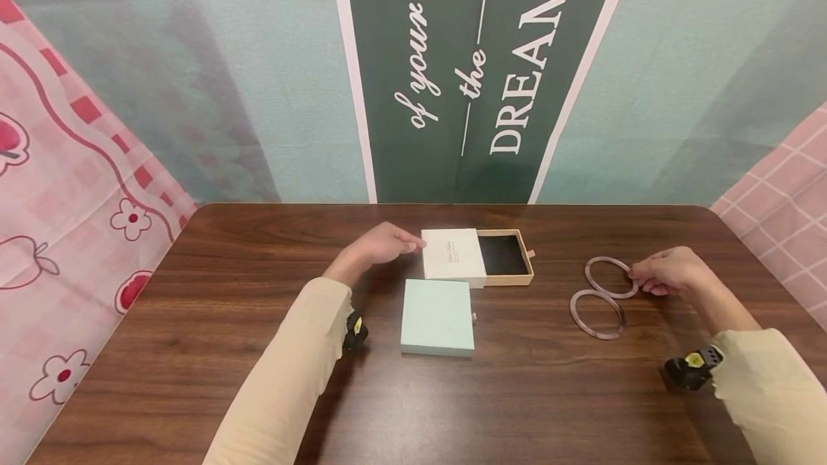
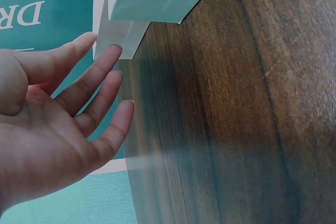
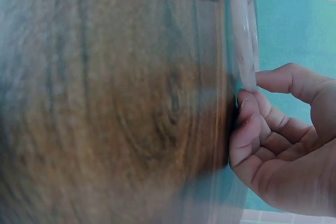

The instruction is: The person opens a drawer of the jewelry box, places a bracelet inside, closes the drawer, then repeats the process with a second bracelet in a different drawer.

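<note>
A white gift box (image 1: 449,258) has its dark-lined drawer (image 1: 502,255) pulled partway out to the right. My left hand (image 1: 381,243) is at the box's left edge, thumb and forefinger tips at its side; its fingers look loosely bent in the left wrist view. Whether they press the white box (image 2: 116,32) cannot be told. On the right, my right hand (image 1: 670,271) pinches the rim of a pale purplish bangle (image 1: 606,260) between thumb and fingers. A second similar bangle (image 1: 601,336) lies just in front, touching or overlapping it. The right wrist view shows the pinched bangle (image 3: 244,45) edge-on.
A closed mint-green box (image 1: 437,314) with a small pull tab sits in front of the white box on the brown wooden table (image 1: 517,400). Behind the table hangs a printed cloth (image 1: 291,92). A pink patterned cloth (image 1: 71,250) borders the left side.
</note>
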### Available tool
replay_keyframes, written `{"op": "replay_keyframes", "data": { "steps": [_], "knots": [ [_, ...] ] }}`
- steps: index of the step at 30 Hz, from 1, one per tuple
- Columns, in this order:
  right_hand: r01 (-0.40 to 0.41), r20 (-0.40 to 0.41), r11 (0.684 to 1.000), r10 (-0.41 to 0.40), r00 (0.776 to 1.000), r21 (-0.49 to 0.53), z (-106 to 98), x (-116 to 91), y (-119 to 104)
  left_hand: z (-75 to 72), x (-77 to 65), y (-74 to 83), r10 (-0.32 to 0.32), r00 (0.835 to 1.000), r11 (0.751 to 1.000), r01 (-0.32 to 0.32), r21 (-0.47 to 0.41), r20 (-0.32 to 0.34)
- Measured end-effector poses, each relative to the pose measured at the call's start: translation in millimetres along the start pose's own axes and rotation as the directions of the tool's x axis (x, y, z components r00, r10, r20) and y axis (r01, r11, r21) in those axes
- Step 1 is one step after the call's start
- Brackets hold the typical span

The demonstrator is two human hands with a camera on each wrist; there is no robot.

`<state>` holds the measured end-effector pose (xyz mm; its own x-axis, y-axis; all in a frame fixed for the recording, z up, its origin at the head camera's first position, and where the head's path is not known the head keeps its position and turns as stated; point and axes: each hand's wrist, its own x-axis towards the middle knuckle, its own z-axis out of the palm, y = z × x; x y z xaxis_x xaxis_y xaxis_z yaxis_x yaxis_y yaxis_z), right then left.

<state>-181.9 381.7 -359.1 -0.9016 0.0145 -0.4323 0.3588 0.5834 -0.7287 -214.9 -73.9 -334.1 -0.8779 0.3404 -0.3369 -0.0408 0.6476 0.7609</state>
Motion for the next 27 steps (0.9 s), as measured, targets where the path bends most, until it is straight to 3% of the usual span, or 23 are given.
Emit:
{"op": "replay_keyframes", "data": {
  "steps": [11, 24, 27],
  "knots": [
    [-0.017, 0.041, 0.995, 0.013, 0.999, 0.101, -2.9, 0.0, 2.9, 0.2, -0.1, 0.1, 0.0, 1.0, 1.0, 0.0, 0.001, -0.002],
    [0.027, 0.029, 1.0, -0.027, 0.999, -0.003, -9.0, -3.2, -24.2, -1.1, -0.5, 0.6, -0.005, 1.0, 1.0, 0.005, -0.008, 0.002],
    [0.046, 0.018, 0.999, -0.046, 0.999, 0.013, -7.0, -4.2, -31.8, -1.8, -0.7, 1.2, -0.008, 1.0, 1.0, 0.008, -0.016, 0.004]
  ]
}}
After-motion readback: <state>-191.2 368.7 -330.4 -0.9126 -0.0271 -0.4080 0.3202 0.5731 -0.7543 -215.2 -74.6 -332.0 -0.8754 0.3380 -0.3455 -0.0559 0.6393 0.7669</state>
